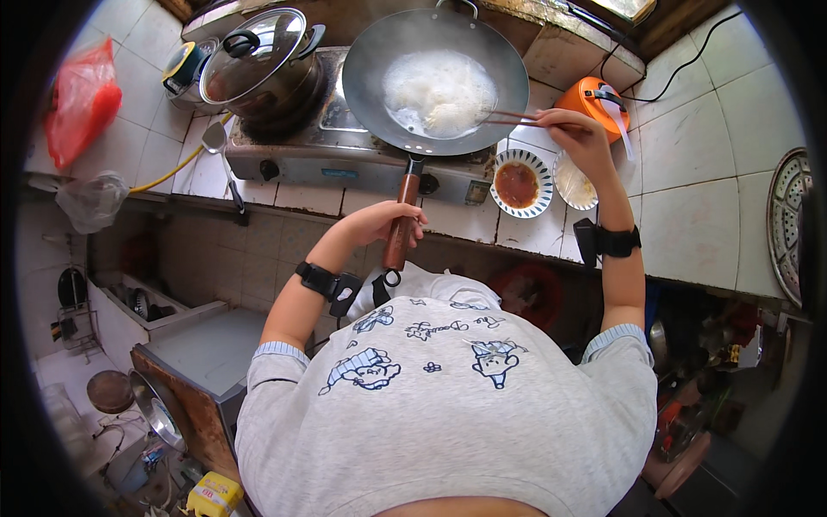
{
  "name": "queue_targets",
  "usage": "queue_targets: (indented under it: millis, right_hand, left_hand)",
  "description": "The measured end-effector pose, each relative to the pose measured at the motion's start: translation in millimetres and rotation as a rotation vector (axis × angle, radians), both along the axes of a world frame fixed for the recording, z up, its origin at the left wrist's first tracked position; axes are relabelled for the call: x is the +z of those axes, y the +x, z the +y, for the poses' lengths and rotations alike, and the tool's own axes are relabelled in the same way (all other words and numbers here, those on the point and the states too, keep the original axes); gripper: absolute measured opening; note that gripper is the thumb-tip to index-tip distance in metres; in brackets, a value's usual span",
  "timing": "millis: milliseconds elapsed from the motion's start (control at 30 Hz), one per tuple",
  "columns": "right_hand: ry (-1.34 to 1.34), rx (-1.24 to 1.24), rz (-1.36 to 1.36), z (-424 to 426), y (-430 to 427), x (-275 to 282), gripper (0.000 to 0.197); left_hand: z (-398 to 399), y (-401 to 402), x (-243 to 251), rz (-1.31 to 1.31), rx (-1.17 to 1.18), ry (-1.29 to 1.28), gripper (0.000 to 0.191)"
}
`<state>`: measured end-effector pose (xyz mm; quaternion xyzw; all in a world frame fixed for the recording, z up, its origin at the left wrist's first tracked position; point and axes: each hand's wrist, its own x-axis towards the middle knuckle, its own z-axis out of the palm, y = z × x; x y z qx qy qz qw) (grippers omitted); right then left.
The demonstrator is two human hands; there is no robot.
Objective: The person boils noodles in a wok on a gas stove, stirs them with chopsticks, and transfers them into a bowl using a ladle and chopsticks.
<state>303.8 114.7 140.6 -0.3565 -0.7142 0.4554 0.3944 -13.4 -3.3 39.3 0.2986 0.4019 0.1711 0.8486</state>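
My left hand (387, 223) is wrapped around the wooden handle (404, 223) of a large wok (365, 84) that sits on a gas stove (297, 158). Whitish, foamy liquid (426, 71) fills the wok's bottom, and a pale clump, perhaps noodles (452, 116), shows at its near right side. Steam rises from it. My right hand (575, 132) grips brown chopsticks (513, 118), their tips at the clump's right edge. Below that hand stand a patterned bowl (517, 184) of reddish-brown sauce and a smaller dish (575, 184) with pale contents, partly behind my forearm.
A pot with a glass lid (261, 61) occupies the left burner. Beside the stove lie a spatula (216, 142) and a yellow hose (181, 165). An orange container (581, 97) stands back right, near a black cord (688, 61). A red plastic bag (81, 106) hangs at left.
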Motion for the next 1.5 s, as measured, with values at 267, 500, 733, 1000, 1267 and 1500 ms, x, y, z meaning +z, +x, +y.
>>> queue_targets:
  millis: [267,500,733,1000,1267,1500]
  right_hand:
    - [-0.030,0.139,-0.272,51,-65,-27,0.020]
    - [0.186,0.147,-0.318,120,-127,-41,0.020]
    - [0.261,0.133,-0.183,160,-154,-23,0.021]
    - [0.094,0.155,-0.312,154,-141,-40,0.021]
    - [-0.248,0.322,-0.406,105,-119,-14,0.022]
    - [-0.218,0.207,-0.410,87,-90,29,0.022]
  left_hand:
    - [-4,13,-15,-0.318,0.283,-0.334,0.015]
    - [-5,15,-18,-0.420,0.264,-0.380,0.015]
    - [-6,16,-28,-0.632,0.284,-0.495,0.014]
    - [-3,16,-40,-0.822,0.200,-0.527,0.016]
    - [-2,14,-38,-0.774,0.181,-0.555,0.016]
    - [1,14,-33,-0.713,0.167,-0.570,0.015]
